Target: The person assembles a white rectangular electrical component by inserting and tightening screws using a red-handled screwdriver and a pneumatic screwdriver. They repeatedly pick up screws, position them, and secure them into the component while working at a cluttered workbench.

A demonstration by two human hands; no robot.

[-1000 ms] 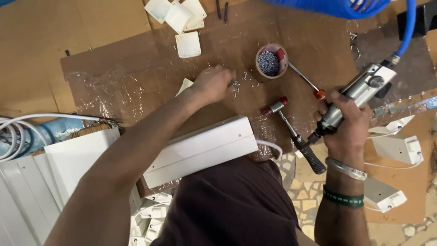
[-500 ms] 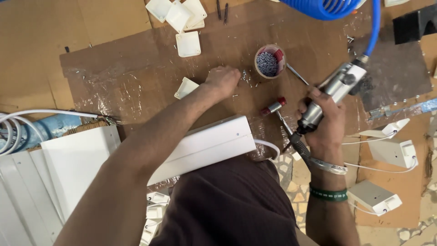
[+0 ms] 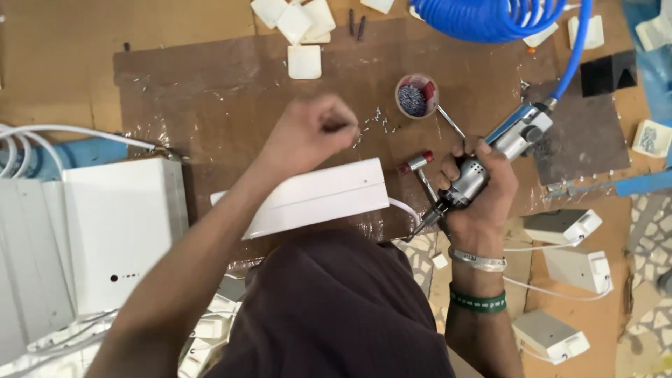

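— On the brown cardboard sheet point(image 3: 210, 91), what's held?
— Right hand point(image 3: 479, 199) grips a silver pneumatic screwdriver point(image 3: 490, 157), fed by a blue coiled hose point(image 3: 490, 17). Left hand point(image 3: 315, 129) is a closed fist above the long white casing point(image 3: 315, 199); contents unclear.
— Around?
— Loose screws point(image 3: 374, 122), a screw cup point(image 3: 416, 96), a hammer point(image 3: 420, 171), white boxes point(image 3: 119, 231) left, patterned floor point(image 3: 647, 231) right.

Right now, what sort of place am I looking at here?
Probably a small assembly workshop: the right hand holds an air screwdriver fed by a coiled blue hose, beside a cup of screws and many identical white casings.
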